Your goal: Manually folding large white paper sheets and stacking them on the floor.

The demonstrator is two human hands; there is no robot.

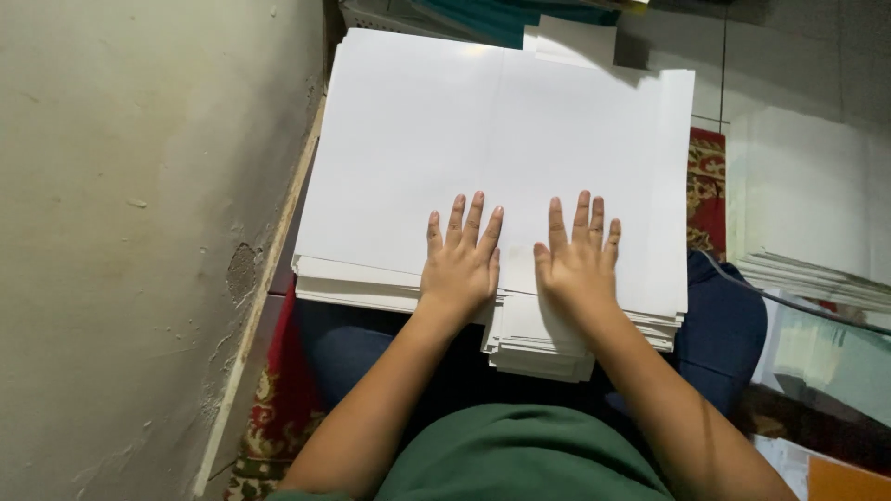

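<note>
Head view, looking down at the lap. Both hands lie flat, palm down, fingers spread wide, gripping nothing. Left hand (459, 260) presses on the near left part of the top sheet; right hand (580, 255) lies just beside it to the right, thumbs almost meeting but apart.

Under both hands: a large stack of plain white rectangular paper sheets (483, 148), edges not squared, the lower sheets stepping out along the near edge. The stack rests across the person's knees and runs far toward the wall corner. A narrower bundle of sheets juts out toward the body below the right wrist.

Left: rough, pitted pale plaster wall (139, 232), with a thin light wooden strip (264, 288) running along its foot.

Below the stack: dark blue trouser legs (724, 325) and, nearest the camera, a green shirt (510, 455). A red patterned carpet (705, 186) shows at the right of the stack and again near left.

Right: a second pile of white sheets (807, 213), well apart from the hands, on the floor.

Far edge: a white perforated plastic basket (371, 17), mostly hidden behind the stack; teal cloth or folder material (501, 19) lies in it, kind cannot be told
</note>
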